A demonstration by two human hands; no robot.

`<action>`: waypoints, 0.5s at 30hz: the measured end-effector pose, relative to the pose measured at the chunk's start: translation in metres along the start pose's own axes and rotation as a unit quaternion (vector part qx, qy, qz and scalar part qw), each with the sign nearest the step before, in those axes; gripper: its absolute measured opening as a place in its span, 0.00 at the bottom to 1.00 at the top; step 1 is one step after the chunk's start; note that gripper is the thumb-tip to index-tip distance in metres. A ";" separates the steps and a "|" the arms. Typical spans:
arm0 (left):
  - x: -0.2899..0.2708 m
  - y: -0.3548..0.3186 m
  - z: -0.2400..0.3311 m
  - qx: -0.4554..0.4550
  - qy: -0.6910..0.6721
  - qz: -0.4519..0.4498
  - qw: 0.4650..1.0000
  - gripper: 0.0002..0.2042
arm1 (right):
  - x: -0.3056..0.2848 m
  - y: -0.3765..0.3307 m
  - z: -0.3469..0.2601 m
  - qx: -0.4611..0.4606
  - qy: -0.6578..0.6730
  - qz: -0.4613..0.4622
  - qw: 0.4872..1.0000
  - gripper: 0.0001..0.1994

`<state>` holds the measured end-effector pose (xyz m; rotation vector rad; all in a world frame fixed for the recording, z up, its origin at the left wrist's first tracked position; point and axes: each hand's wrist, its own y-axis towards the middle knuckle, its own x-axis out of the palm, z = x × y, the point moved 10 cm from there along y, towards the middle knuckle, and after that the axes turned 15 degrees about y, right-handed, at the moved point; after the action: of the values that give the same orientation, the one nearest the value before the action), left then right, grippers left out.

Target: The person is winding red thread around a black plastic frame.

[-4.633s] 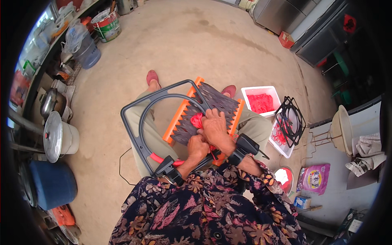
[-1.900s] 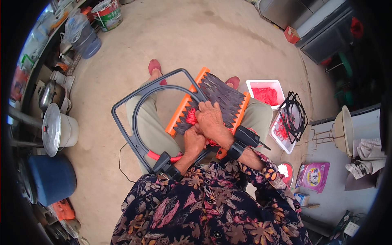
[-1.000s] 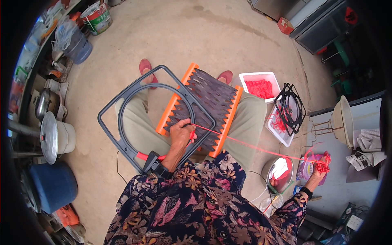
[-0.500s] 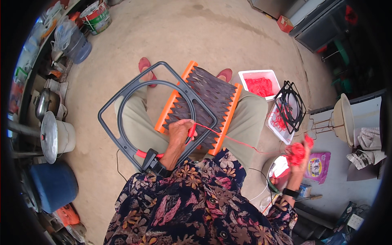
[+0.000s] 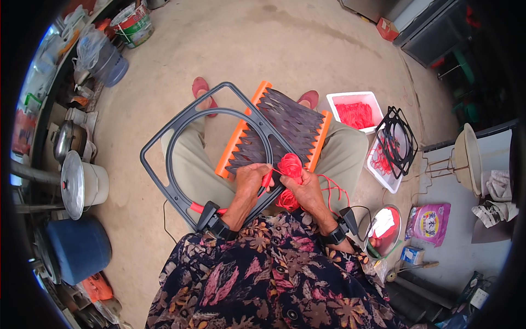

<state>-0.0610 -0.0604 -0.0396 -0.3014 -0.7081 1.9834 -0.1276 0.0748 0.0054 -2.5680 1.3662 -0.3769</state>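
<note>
A dark grey square frame with a round inner ring (image 5: pixel 169 159) lies over my lap. Red cord is wound round the ring's lower stretch (image 5: pixel 196 208). My left hand (image 5: pixel 252 180) is closed on the ring's right side, at the red-wound part by its fingers. Just to its right, my right hand (image 5: pixel 308 193) grips a bundle of red cord (image 5: pixel 290 165), with loose loops hanging around and below it. Between my knees, partly behind the frame, is a dark slatted panel (image 5: pixel 290 118) with orange toothed side bars (image 5: pixel 320 140).
Right of my knee stand a white box of red cord (image 5: pixel 356 112) and another white tray (image 5: pixel 390 182) with black frames (image 5: pixel 395 142) on it. A bucket (image 5: pixel 399 222) is by my right elbow. Pots (image 5: pixel 101 183) and a blue bin (image 5: pixel 82 247) line the left.
My right hand has come in from the far right, bringing the red cord bundle beside my left hand. The cord stretched between my hands is now short. My left hand stays at the ring.
</note>
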 end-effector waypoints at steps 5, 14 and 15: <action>0.005 0.002 -0.001 -0.021 -0.015 -0.038 0.999 0.10 | -0.016 -0.007 0.000 0.054 0.220 0.099 0.969 0.05; 0.011 -0.003 -0.005 -0.014 -0.029 -0.064 0.997 0.10 | -0.044 -0.020 -0.047 -0.057 -0.192 0.017 0.979 0.19; 0.012 -0.005 -0.002 0.001 -0.015 -0.065 0.998 0.09 | -0.046 -0.019 -0.055 -0.057 -0.194 0.014 0.979 0.19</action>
<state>-0.0623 -0.0475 -0.0372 -0.2206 -0.7264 1.8689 -0.1546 0.1198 0.0569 -2.5281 1.3061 0.2053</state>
